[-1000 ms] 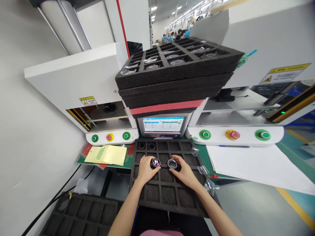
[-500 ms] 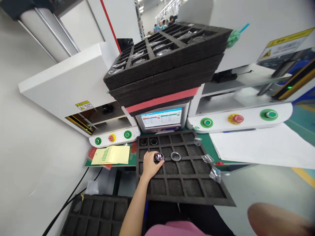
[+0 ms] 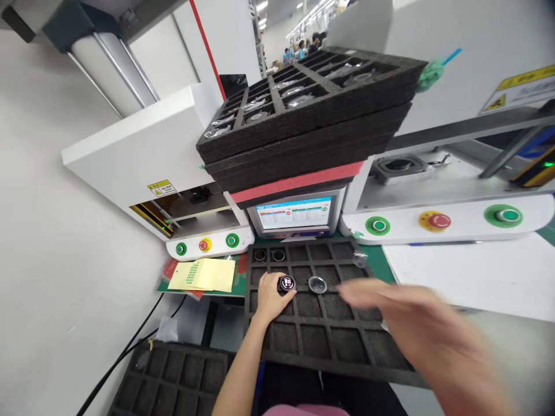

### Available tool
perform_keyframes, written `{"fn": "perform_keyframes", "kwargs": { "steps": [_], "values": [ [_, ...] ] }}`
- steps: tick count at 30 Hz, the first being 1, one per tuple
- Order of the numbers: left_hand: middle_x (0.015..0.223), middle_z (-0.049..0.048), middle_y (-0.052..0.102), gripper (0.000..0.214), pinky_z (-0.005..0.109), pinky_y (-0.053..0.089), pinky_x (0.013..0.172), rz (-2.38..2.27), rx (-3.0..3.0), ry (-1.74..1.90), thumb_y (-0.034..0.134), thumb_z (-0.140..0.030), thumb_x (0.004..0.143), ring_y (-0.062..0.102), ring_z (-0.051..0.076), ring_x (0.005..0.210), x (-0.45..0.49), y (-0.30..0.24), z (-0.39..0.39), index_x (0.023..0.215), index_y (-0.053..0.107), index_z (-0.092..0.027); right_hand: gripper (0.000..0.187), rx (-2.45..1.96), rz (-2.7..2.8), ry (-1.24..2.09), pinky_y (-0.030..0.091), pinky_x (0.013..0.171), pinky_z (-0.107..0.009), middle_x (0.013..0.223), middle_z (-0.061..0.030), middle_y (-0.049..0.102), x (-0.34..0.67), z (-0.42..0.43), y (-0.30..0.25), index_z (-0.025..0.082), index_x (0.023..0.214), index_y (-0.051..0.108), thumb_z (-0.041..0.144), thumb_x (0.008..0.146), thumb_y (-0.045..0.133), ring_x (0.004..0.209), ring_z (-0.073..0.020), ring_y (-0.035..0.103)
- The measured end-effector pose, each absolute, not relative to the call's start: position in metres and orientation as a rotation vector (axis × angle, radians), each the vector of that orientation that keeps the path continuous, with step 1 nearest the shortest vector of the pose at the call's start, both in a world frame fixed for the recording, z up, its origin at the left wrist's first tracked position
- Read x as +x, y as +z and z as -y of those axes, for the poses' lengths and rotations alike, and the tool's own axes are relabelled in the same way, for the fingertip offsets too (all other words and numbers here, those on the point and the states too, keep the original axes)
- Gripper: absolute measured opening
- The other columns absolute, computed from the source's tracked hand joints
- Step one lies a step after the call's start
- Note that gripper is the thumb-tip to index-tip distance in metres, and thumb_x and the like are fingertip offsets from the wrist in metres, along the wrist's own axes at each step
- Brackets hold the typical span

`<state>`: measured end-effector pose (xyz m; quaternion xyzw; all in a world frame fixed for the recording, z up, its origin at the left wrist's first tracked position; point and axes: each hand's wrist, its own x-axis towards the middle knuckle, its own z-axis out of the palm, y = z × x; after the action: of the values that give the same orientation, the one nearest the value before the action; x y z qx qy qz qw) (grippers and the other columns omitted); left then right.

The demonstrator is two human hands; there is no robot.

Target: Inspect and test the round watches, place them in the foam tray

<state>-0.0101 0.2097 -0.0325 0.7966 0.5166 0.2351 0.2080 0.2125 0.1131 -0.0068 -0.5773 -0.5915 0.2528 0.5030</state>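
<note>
My left hand [image 3: 272, 297] grips a round smartwatch [image 3: 287, 283] with a lit screen, thumb and fingers around its rim, over the black foam tray [image 3: 332, 370]. Right of it, a round watch part [image 3: 317, 285] with a silvery rim lies on the tray. Two dark round watch parts [image 3: 278, 255] sit in compartments of the tray's back row. Smeared by motion, my right hand [image 3: 390, 306] hovers over the tray's right side near the silvery part; its fingers cannot be made out clearly.
A tall stack of foam trays [image 3: 312, 127] holding bagged parts stands above a small monitor [image 3: 299, 214]. Button panels [image 3: 437, 222] of two white machines flank it. Yellow paper [image 3: 203, 274] lies left, white sheets [image 3: 477, 271] right. Another foam tray [image 3: 173, 375] is lower left.
My right hand has come in from the lower right over the tray. In the right machine, a metal fixture now shows on the lower plate. My left hand still holds the smartwatch.
</note>
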Motion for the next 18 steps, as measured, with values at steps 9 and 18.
{"fn": "perform_keyframes", "kwargs": {
  "steps": [9,18],
  "values": [
    [0.104,0.005,0.072,0.031,0.054,0.04,0.108,-1.428,2.219,0.675,0.075,-0.021,0.072,0.066,0.026,0.103,-0.01,-0.034,-0.21,0.099,0.062,-0.023,0.058,-1.546,1.535,0.654,0.044,0.108,-0.051,0.137,-0.0126,0.055,0.188,-0.13,-0.069,0.022,0.132,0.046,0.034,0.078,0.061,0.128,-0.0304,0.053],
    [0.108,0.0064,0.071,0.03,0.053,0.038,0.109,-1.414,2.238,0.642,0.072,-0.021,0.075,0.065,0.026,0.105,-0.009,-0.035,-0.213,0.102,0.061,-0.022,0.066,-1.608,1.573,0.679,0.038,0.114,-0.048,0.146,-0.0142,0.047,0.191,-0.127,-0.083,0.021,0.143,0.036,0.032,0.082,0.059,0.135,-0.0271,0.046]
  ]
}}
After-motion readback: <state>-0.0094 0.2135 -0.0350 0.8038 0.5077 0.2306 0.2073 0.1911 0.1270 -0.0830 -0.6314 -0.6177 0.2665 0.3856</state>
